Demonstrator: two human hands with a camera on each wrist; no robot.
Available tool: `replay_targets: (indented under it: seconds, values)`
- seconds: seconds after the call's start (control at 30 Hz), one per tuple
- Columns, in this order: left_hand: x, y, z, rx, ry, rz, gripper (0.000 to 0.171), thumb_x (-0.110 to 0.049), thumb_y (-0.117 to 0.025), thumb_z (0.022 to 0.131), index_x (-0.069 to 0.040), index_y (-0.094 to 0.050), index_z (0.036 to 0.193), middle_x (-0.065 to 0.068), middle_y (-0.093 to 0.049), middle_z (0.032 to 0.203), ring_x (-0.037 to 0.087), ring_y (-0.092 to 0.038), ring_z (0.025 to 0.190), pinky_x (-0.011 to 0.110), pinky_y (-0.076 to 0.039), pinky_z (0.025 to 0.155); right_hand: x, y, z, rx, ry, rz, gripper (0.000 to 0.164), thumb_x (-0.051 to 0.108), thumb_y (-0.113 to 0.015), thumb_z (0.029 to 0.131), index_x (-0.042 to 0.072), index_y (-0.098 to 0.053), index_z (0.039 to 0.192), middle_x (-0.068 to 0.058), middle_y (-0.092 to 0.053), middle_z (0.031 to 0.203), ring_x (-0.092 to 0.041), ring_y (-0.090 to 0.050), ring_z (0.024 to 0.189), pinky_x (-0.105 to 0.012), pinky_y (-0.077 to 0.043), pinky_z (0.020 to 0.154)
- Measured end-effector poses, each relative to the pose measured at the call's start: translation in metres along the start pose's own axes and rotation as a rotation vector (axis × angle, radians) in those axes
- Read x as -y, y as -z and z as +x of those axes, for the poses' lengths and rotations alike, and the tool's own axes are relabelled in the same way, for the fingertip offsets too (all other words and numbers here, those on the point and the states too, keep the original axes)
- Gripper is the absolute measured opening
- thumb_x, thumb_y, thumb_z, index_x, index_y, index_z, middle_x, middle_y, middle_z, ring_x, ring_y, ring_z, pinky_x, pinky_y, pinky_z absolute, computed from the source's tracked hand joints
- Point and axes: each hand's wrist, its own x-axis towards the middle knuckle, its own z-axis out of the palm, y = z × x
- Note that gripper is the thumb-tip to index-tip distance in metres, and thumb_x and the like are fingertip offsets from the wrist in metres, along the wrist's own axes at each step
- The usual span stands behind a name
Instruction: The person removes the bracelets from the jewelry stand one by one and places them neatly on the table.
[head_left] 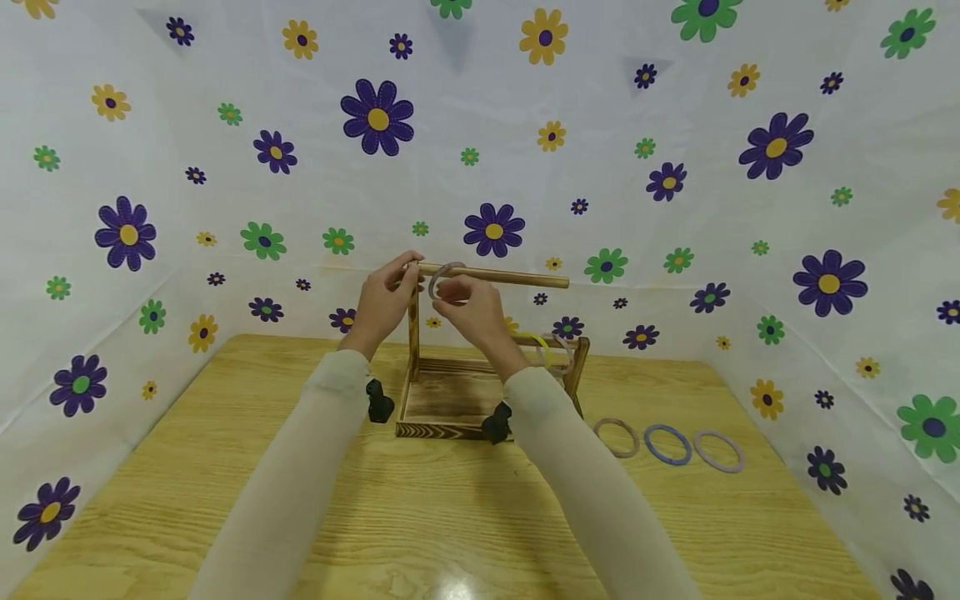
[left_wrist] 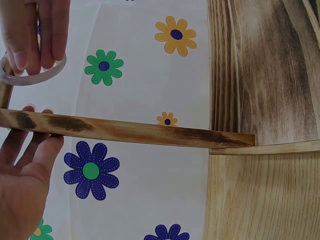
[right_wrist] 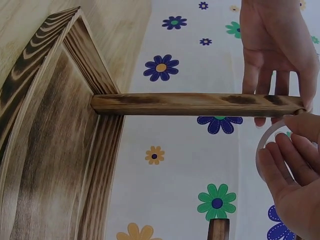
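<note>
A white cloth [head_left: 442,192] printed with purple, green and yellow flowers walls in a pale wooden table [head_left: 420,517], where a dark-grained wooden stand [head_left: 453,396] faces a person in light sleeves [head_left: 292,483]. The person's left hand [head_left: 382,304] grips the top of the stand's tall post [left_wrist: 130,133]; the left wrist view shows what the head view hides, its fingers slightly apart and passing behind the wood. The right hand [head_left: 476,308] has thumb and fingers closed on a pale ring [right_wrist: 260,160], which loops around the upper rod [head_left: 517,278] near its post end. The right wrist view brings the thumb's hold close. The head view alone takes in the other rings: a yellow ring [head_left: 545,348] and a whitish ring [head_left: 567,354] on the lower bar, and, lying on the table right of the stand, a brown ring [head_left: 621,456], a blue ring [head_left: 671,462] and a lilac ring [head_left: 697,443].
</note>
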Motion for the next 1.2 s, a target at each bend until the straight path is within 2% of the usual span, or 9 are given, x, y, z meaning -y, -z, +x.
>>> replay_targets:
  seconds: [0.1,0.17,0.23,0.4,0.5,0.77,1.2]
  values:
    - [-0.017,0.002,-0.007,0.007,0.011,0.007,0.037,-0.021,-0.045,0.112,-0.007,-0.057,0.144,0.030,-0.064,0.134,0.045,-0.064,0.124,0.055,-0.052,0.108,0.001,-0.001,0.002,-0.014,0.006,-0.005,0.022,0.009,-0.076,0.093,-0.001,-0.075,0.112,-0.018,-0.077,0.111,-0.030,-0.075,0.103,-0.035,-0.061,0.095]
    - [-0.023,0.002,-0.009,0.009,0.016,0.015,0.037,-0.020,-0.045,0.112,-0.006,-0.057,0.144,0.030,-0.064,0.135,0.045,-0.065,0.123,0.054,-0.053,0.108,0.001,-0.002,0.003,-0.019,0.009,-0.012,0.021,0.010,-0.077,0.093,0.000,-0.075,0.111,-0.017,-0.077,0.110,-0.029,-0.075,0.102,-0.034,-0.061,0.095]
    - [-0.019,0.001,-0.007,0.005,0.013,0.009,0.037,-0.021,-0.045,0.112,-0.008,-0.057,0.144,0.029,-0.064,0.135,0.045,-0.065,0.124,0.054,-0.052,0.108,0.000,-0.003,0.004,-0.021,0.013,-0.015,0.021,0.010,-0.077,0.092,0.001,-0.075,0.111,-0.017,-0.078,0.109,-0.028,-0.075,0.101,-0.034,-0.061,0.095]
    - [0.006,-0.001,0.004,-0.010,-0.012,-0.001,0.040,-0.031,-0.046,0.111,-0.011,-0.058,0.144,0.027,-0.066,0.132,0.041,-0.066,0.122,0.054,-0.053,0.108,0.000,-0.003,0.002,-0.027,0.034,-0.010,0.020,0.010,-0.078,0.092,0.000,-0.075,0.109,-0.017,-0.078,0.108,-0.029,-0.075,0.102,-0.035,-0.061,0.094]
    - [0.011,-0.002,0.006,-0.015,-0.023,0.016,0.042,-0.035,-0.047,0.111,-0.012,-0.059,0.143,0.023,-0.068,0.132,0.038,-0.068,0.120,0.051,-0.055,0.106,-0.001,-0.003,0.000,-0.036,0.041,0.003,0.019,0.010,-0.078,0.092,-0.001,-0.075,0.106,-0.019,-0.077,0.107,-0.031,-0.075,0.103,-0.037,-0.062,0.095]
    - [0.014,-0.001,0.005,-0.017,-0.029,0.032,0.042,-0.037,-0.045,0.111,-0.013,-0.058,0.144,0.025,-0.067,0.126,0.036,-0.069,0.119,0.048,-0.056,0.105,-0.006,-0.003,-0.004,-0.091,0.051,0.055,0.016,0.011,-0.078,0.091,0.000,-0.074,0.102,-0.018,-0.077,0.104,-0.031,-0.075,0.099,-0.035,-0.063,0.092]
    - [0.015,-0.002,0.005,-0.015,-0.024,0.016,0.043,-0.037,-0.045,0.111,-0.014,-0.057,0.145,0.027,-0.066,0.126,0.039,-0.068,0.119,0.050,-0.055,0.105,-0.008,0.000,-0.010,-0.154,0.105,0.100,0.017,0.006,-0.077,0.091,-0.002,-0.075,0.105,-0.021,-0.076,0.098,-0.032,-0.073,0.091,-0.036,-0.064,0.086]
